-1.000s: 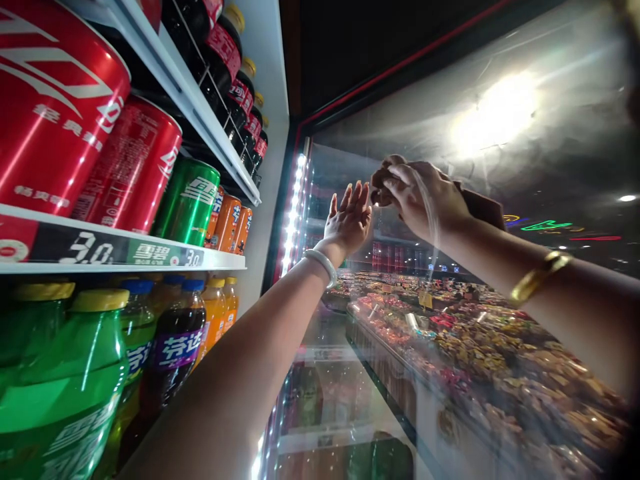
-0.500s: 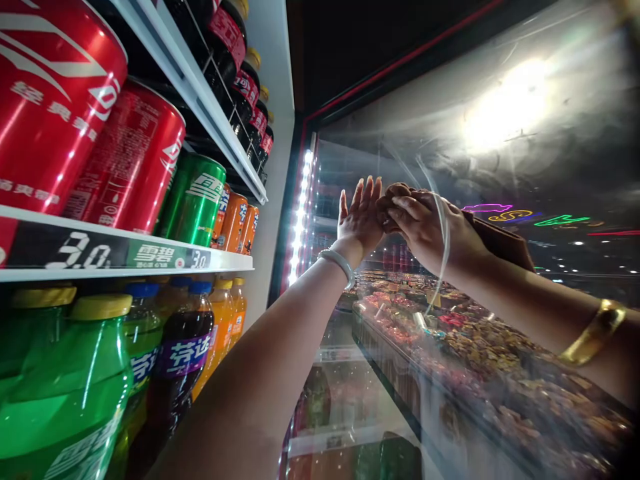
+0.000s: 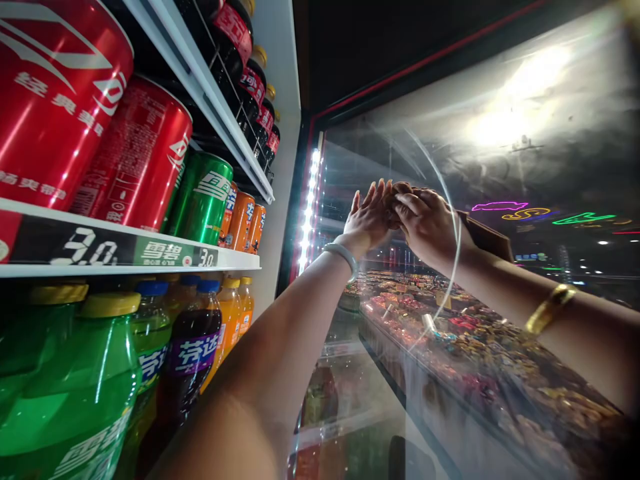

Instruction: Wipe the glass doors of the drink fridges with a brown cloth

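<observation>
My left hand (image 3: pixel 369 217), a pale bangle on its wrist, lies flat with fingers stretched upward against the glass door (image 3: pixel 370 157). Beside it, my right hand (image 3: pixel 425 223) presses a bunched brown cloth (image 3: pixel 400 189) to the same glass. Its fingers bend over the cloth, and a flap of brown material shows behind the wrist. A gold bangle circles the right forearm. The cloth's edge touches or overlaps the left fingers; which of these I cannot tell. Curved pale streaks (image 3: pixel 456 233) show on the glass.
On my left are fridge shelves (image 3: pixel 240 259) with red cans (image 3: pixel 145 157), a green can (image 3: pixel 203 197), orange cans, and bottles (image 3: pixel 193 347) below. Dark bottles (image 3: pixel 253 87) stand above. A light strip (image 3: pixel 310 200) runs along the door frame. Packaged goods (image 3: pixel 465 347) show through the glass.
My right hand and the cloth have shifted slightly left across the glass, closer to my left hand. The view has moved a little, so the shelves appear farther right.
</observation>
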Demonstrator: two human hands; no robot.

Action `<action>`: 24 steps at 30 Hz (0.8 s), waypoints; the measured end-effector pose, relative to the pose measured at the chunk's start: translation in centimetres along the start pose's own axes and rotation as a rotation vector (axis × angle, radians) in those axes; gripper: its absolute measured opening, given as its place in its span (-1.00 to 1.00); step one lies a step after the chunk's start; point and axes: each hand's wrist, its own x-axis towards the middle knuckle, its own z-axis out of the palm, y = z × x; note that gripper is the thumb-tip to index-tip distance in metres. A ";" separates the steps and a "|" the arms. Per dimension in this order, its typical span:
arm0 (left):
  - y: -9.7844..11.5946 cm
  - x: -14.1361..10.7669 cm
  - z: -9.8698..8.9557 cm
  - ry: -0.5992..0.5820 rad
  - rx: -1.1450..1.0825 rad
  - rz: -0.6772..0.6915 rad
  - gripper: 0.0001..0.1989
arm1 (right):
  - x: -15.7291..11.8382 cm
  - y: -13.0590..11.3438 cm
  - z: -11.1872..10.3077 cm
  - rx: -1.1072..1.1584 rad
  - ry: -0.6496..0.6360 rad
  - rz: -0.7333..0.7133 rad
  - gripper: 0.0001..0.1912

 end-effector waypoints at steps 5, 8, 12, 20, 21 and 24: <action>-3.0 -0.7 -0.4 0.033 -0.011 0.026 -0.35 | 3.9 0.9 2.3 0.040 -0.009 0.075 -0.45; -4.0 -1.4 0.0 0.074 -0.043 -0.030 -0.35 | 3.9 -0.1 2.7 0.052 -0.014 0.133 -0.46; -4.7 -2.2 0.7 0.059 -0.102 -0.077 -0.34 | 0.1 -0.8 2.4 0.075 -0.116 -0.023 -0.47; -6.6 -2.4 1.3 0.079 -0.314 -0.066 -0.37 | 4.1 -0.1 4.1 0.099 -0.014 0.164 -0.45; -6.9 -2.5 1.4 0.095 -0.336 -0.058 -0.37 | 4.7 -1.2 4.5 0.120 -0.017 0.156 -0.45; -7.5 -3.2 2.0 0.144 -0.363 -0.045 -0.39 | 3.6 -4.1 4.9 0.169 -0.083 0.033 -0.45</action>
